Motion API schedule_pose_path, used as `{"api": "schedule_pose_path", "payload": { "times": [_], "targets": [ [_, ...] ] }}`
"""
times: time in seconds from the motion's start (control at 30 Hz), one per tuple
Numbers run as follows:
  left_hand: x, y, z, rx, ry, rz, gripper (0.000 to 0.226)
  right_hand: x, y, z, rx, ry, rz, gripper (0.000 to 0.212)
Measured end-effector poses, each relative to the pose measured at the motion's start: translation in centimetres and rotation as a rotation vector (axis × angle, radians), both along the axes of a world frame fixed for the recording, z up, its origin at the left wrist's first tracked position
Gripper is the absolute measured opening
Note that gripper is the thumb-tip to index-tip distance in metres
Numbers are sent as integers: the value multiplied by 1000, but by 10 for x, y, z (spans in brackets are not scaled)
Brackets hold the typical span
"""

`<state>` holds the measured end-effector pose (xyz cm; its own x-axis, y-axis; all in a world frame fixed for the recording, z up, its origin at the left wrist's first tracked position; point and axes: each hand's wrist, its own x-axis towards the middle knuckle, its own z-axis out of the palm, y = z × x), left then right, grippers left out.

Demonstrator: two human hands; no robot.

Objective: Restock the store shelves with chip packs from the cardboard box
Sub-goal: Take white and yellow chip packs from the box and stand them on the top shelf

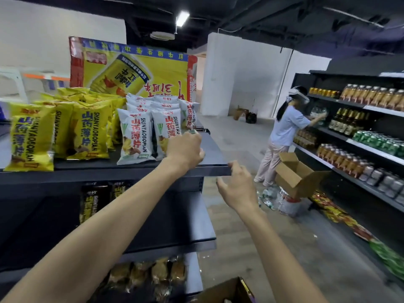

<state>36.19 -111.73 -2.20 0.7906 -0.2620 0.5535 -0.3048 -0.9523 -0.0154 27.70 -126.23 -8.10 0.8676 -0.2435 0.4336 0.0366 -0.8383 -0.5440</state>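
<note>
White chip packs [135,136] stand in rows on the top dark shelf [215,154], with yellow chip packs [89,132] to their left. My left hand [184,149] reaches over the shelf, its fingers curled against the front white pack on the right. My right hand [238,186] hovers off the shelf's front right corner, fingers spread and holding nothing. A corner of my cardboard box [227,290] shows at the bottom edge. Black chip packs [93,202] stand on the shelf below.
A big yellow carton [135,68] stands behind the packs. Across the aisle, another person [286,132] stocks a drinks shelf [358,136], with an open cardboard box [297,173] and loose packs on the floor. Wrapped snacks [148,274] fill the lowest shelf.
</note>
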Motion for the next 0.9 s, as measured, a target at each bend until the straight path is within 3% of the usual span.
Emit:
{"api": "schedule_pose_path", "payload": {
  "times": [0.23, 0.43, 0.7, 0.9],
  "targets": [
    [-49, -8, -46, 12, 16, -129, 21, -26, -14, -16, -26, 64, -38, 43],
    [-79, -18, -149, 40, 253, -139, 19, -37, -36, -68, -34, 166, -70, 43],
    [-120, -57, -318, 11, 726, -56, 20, -57, -91, -239, 35, 598, 0, 42],
    [-150, -80, -443, -14, 1130, 141, 26, -77, -142, -371, 24, 973, 56, 35]
  ]
}}
